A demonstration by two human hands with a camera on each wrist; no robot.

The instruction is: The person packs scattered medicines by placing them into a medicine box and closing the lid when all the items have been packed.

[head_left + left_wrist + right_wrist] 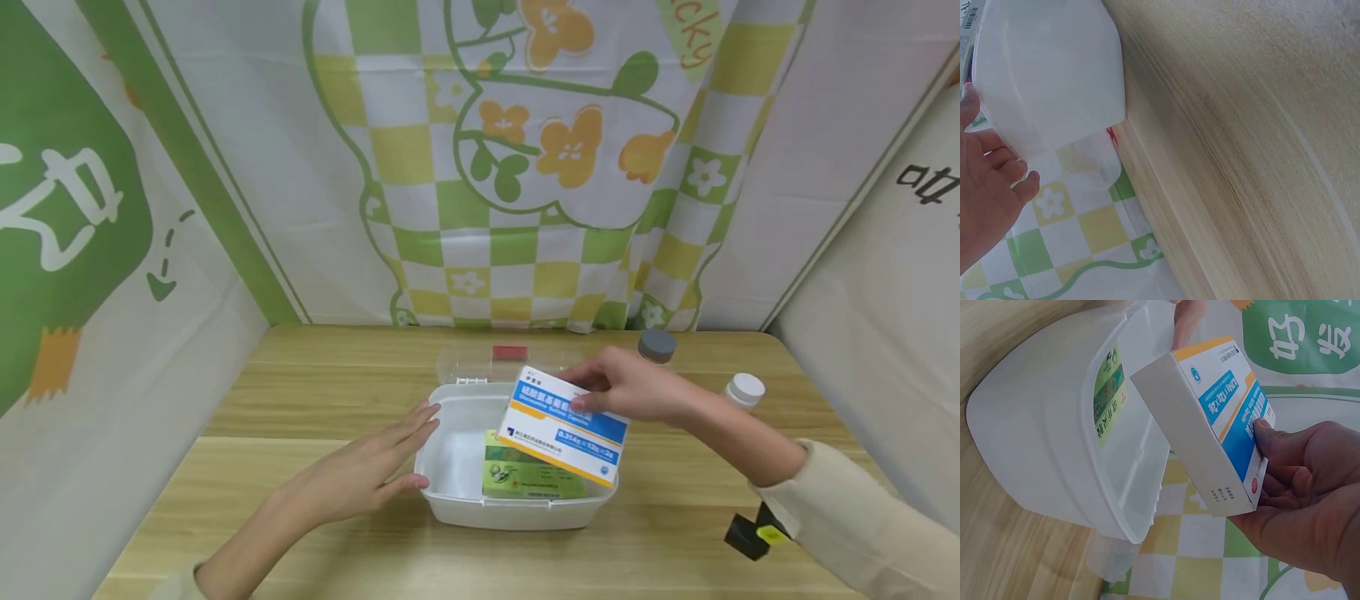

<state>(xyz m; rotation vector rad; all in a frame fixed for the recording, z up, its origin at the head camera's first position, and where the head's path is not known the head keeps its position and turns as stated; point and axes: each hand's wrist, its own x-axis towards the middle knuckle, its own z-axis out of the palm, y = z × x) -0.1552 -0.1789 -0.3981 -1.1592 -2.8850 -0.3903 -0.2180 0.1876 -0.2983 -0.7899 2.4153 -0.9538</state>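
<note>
A white plastic bin (457, 442) stands on the table, its clear lid (465, 365) with a red latch folded back behind it. Inside lies a green medicine box (517, 473), partly covered in the head view. My right hand (630, 385) grips a white, blue and orange medicine box (551, 433) by its far right part, tilted above the bin's right side. In the right wrist view, thumb and fingers pinch that medicine box (1210, 425) at one end. My left hand (367, 462) rests against the bin's left wall with its fingers fairly straight, thumb near the front corner.
To the right stand a bottle with a grey cap (657, 345) and another with a white cap (745, 389), both partly behind the right arm. A black and yellow object (750, 535) lies near the right sleeve. Patterned curtains (480, 250) hang behind the wooden table (315, 392).
</note>
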